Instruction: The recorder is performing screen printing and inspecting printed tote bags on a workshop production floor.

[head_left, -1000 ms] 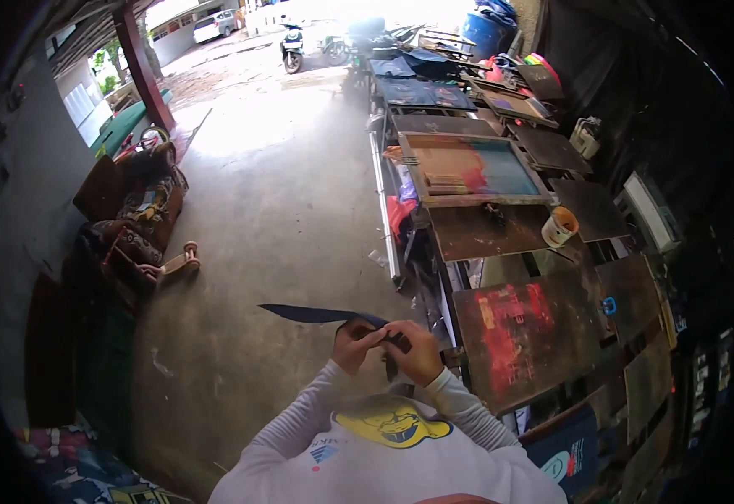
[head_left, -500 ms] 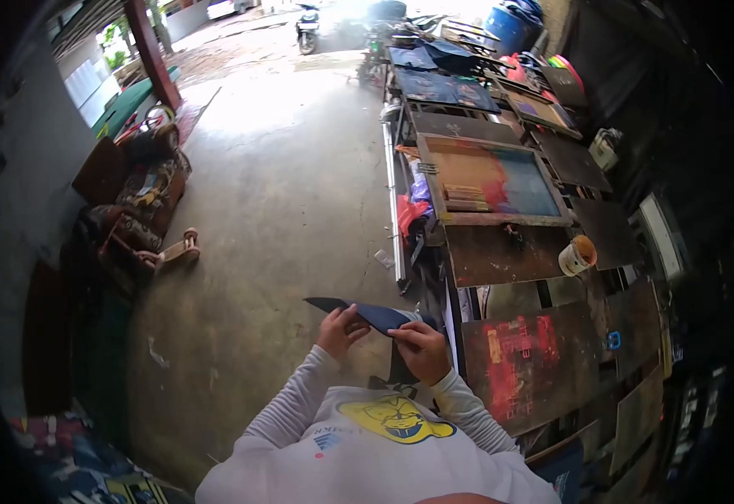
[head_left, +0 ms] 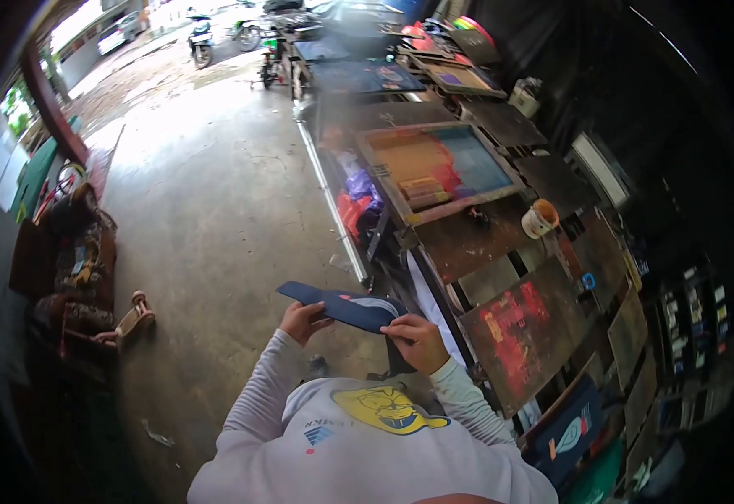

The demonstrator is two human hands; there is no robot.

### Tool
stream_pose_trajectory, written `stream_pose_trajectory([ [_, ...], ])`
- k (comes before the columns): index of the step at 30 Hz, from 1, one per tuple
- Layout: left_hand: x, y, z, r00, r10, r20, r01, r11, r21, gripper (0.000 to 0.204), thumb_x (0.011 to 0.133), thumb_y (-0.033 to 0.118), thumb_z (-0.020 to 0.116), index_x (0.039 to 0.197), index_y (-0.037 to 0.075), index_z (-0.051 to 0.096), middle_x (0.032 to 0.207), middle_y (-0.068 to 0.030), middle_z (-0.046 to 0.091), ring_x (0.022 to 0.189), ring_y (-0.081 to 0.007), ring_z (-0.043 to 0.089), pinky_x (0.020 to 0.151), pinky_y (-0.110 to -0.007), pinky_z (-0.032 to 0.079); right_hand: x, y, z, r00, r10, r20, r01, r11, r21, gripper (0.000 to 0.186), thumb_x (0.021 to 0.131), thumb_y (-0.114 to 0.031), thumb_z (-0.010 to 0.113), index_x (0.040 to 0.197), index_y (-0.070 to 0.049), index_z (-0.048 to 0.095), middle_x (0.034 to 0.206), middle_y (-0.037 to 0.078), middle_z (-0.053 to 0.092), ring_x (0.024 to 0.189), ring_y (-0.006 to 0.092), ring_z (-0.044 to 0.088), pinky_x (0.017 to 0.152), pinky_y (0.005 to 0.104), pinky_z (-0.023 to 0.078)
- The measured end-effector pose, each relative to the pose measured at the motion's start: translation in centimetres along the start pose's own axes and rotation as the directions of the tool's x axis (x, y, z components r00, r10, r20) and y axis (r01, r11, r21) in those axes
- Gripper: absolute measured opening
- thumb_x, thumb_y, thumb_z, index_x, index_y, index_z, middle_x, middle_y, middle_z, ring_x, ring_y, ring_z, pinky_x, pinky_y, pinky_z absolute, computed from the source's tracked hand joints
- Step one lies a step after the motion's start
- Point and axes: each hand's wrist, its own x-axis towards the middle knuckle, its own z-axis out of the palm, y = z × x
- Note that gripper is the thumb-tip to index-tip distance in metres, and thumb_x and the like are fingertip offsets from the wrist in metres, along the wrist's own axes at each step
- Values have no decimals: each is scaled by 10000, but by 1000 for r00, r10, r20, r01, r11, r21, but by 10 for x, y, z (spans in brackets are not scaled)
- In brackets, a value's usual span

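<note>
A dark navy piece of cloth (head_left: 346,309) stretches between my two hands, in front of my chest. It has a pale curved print with a bit of red near its far edge, and looks folded. My left hand (head_left: 303,322) grips its lower edge towards the left end, fingers partly beneath it. At the right end, my right hand (head_left: 420,340) pinches the corner between thumb and fingers. A dark part hangs below the right hand; whether it belongs to the same cloth I cannot tell.
On my right runs a long rack with dark boards, a wood-framed printing screen (head_left: 443,168), a stained paint tub (head_left: 540,219) and a red-smeared board (head_left: 514,336). Another navy printed cloth (head_left: 570,433) lies at lower right. A worn armchair (head_left: 81,252) stands on the left.
My view has swung to the right, towards the rack. The cloth has been tilted flatter and opened out, so its pale and red print now shows. Both hands keep their hold.
</note>
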Motion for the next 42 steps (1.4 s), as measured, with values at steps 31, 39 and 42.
stream_pose_trajectory([
  [31, 118, 141, -31, 765, 386, 516, -604, 149, 783, 270, 835, -8, 501, 1055, 3, 657, 921, -115, 706, 784, -306, 663, 743, -391, 546, 48, -22, 34, 891, 452, 47, -444, 845, 298, 385, 877, -100, 696, 1252, -60, 617, 897, 31, 682, 759, 72, 625, 713, 225, 511],
  [39, 115, 170, -7, 876, 215, 431, -452, 679, 579, 252, 827, 61, 521, 1029, -29, 642, 878, -47, 654, 847, -204, 626, 750, -328, 489, 59, -32, 40, 899, 435, 54, -421, 825, 378, 386, 886, -61, 673, 1264, -39, 597, 962, 25, 683, 800, 66, 621, 750, 217, 504],
  [42, 88, 164, 21, 806, 112, 581, -583, 323, 746, 241, 836, 118, 544, 1014, -22, 627, 885, -155, 666, 848, -300, 648, 758, -388, 499, 55, -23, 40, 880, 475, 22, -447, 810, 379, 505, 850, -29, 696, 1331, -53, 544, 1099, 45, 668, 868, 84, 619, 756, 221, 498],
])
